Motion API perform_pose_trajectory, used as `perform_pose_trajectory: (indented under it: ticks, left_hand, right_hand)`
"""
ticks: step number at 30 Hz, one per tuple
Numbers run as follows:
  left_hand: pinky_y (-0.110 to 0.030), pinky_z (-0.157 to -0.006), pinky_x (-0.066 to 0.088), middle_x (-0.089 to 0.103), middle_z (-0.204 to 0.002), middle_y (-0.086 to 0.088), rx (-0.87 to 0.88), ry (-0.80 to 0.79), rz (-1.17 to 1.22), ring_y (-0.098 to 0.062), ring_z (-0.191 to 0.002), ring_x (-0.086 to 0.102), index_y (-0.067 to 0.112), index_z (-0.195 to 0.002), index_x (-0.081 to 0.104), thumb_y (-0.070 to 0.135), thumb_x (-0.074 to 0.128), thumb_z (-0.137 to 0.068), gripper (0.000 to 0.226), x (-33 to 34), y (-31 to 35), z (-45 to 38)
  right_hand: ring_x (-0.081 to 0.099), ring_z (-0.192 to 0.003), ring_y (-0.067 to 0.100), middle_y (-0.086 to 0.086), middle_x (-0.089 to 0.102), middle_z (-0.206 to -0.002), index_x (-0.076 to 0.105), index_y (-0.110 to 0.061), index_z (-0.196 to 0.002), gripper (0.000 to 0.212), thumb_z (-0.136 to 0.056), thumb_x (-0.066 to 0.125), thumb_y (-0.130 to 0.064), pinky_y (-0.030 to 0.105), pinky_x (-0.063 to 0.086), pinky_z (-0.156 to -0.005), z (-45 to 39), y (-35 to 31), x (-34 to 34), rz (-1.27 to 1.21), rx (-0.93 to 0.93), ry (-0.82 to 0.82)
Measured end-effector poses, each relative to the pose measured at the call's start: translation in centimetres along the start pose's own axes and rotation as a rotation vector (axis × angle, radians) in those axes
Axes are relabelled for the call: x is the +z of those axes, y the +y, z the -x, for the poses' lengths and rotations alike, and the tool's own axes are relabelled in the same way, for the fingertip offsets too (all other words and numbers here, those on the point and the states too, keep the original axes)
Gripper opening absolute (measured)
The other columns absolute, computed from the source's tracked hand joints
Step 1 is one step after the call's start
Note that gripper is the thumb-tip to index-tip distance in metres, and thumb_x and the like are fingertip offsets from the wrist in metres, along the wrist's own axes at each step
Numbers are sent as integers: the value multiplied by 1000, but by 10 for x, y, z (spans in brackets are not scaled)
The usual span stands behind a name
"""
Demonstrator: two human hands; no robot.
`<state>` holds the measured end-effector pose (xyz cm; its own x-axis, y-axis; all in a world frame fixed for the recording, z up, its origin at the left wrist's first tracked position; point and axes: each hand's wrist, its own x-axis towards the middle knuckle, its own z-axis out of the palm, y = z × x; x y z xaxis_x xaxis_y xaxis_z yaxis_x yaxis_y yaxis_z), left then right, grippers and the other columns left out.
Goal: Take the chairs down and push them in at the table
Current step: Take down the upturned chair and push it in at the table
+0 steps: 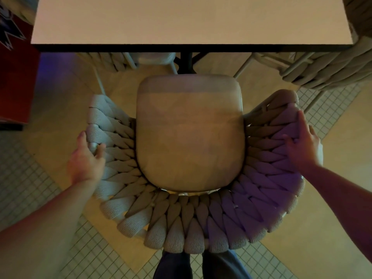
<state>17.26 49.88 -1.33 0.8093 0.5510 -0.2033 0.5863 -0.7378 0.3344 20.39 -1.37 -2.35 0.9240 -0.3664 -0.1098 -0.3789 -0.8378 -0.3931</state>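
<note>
A chair [189, 133] with a beige padded seat and a curved back of woven rope stands upright on the floor just below me, its seat front close to the near edge of the table [191, 21]. My left hand [86, 158] grips the left arm of the woven back. On the right arm of the back lies my right hand [304, 141], its fingers wrapped over the rope. The seat's front edge sits just short of the tabletop's dark rim.
Another woven chair [330, 65] stands at the table's right side, and a further one [112, 61] shows under the table at the left. The table's black post [186, 61] is straight ahead of the seat. A red board [14, 83] stands at far left. My legs are behind the chair.
</note>
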Motion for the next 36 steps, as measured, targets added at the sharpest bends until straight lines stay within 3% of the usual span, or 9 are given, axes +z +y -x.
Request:
perform_pose_trajectory:
  ticks: [6, 11, 16, 19, 22, 30, 36]
  left_hand:
    - [-53, -81, 48, 64, -110, -29, 27, 6, -1, -48, -100, 61, 12, -144, 32, 34, 57, -91, 63, 0, 2, 1]
    - [-52, -77, 48, 65, -107, -29, 26, 10, -5, -48, -96, 61, 13, -144, 31, 35, 56, -91, 62, 2, 2, 1]
    - [-52, -76, 49, 64, -112, -27, 6, 9, -9, -48, -97, 61, 16, -144, 29, 37, 54, -92, 61, 4, 3, 2]
    - [-53, -76, 47, 60, -119, -25, -7, 5, -12, -47, -102, 58, 17, -141, 32, 40, 53, -91, 59, 3, 8, 0]
    - [-56, -84, 44, 48, -134, -23, 31, 14, -8, -46, -113, 52, 18, -144, 29, 41, 52, -91, 62, -2, 22, -16]
    - [-52, -91, 43, 53, -125, -28, 58, -26, -117, -47, -112, 52, 21, -151, 24, 25, 49, -95, 61, -2, 41, -46]
    - [-50, -91, 43, 54, -123, -28, 62, -21, -149, -46, -113, 50, 20, -151, 25, 25, 50, -95, 61, 0, 39, -45]
  right_hand:
    - [59, -104, 43, 16, 54, -133, 23, -33, -151, 77, -86, 63, -22, 47, 48, -79, 5, 2, -1, 1, -9, 22]
    - [60, -95, 45, 18, 53, -126, 17, -35, -152, 78, -88, 61, -26, 44, 46, -70, 9, 4, -1, 51, 2, 6]
    - [60, -92, 45, 16, 46, -132, 10, -36, -152, 79, -90, 57, -30, 40, 44, -62, 15, -1, 0, 139, 34, 2]
    - [48, -116, 42, 14, 38, -141, 11, -34, -152, 82, -86, 59, -27, 51, 47, -81, 24, -12, 5, 140, 66, 39]
    - [36, -128, 41, 12, 29, -152, 21, -26, -151, 76, -86, 59, -23, 54, 40, -98, 27, -19, 8, 150, 62, 52]
    - [45, -118, 43, 7, 35, -150, 22, -34, -150, 83, -80, 53, -4, 47, 46, -82, 18, -12, 0, 103, 48, 35]
    - [49, -116, 40, 6, 41, -143, 23, -35, -150, 79, -84, 53, -5, 45, 46, -83, 13, -7, 0, 65, 9, 68]
